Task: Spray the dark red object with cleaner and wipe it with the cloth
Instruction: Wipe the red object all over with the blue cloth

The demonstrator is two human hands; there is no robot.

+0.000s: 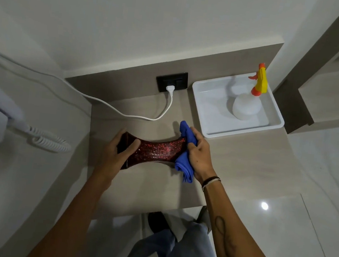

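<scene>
Wiping the dark red object [153,151] over the surface [234,164]
My left hand [118,152] has a closed grip on its wide end; my right hand [198,153] clasps the blue cloth [184,149] around the other end, spray bottle [247,103] in the tray [208,116]

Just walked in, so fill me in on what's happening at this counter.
A person is wiping a dark red speckled vase that lies on its side on the counter. The left hand grips its wide open end, while the right hand presses a blue cloth around the other end. The spray bottle stands in the white tray at the back right, untouched.
</scene>
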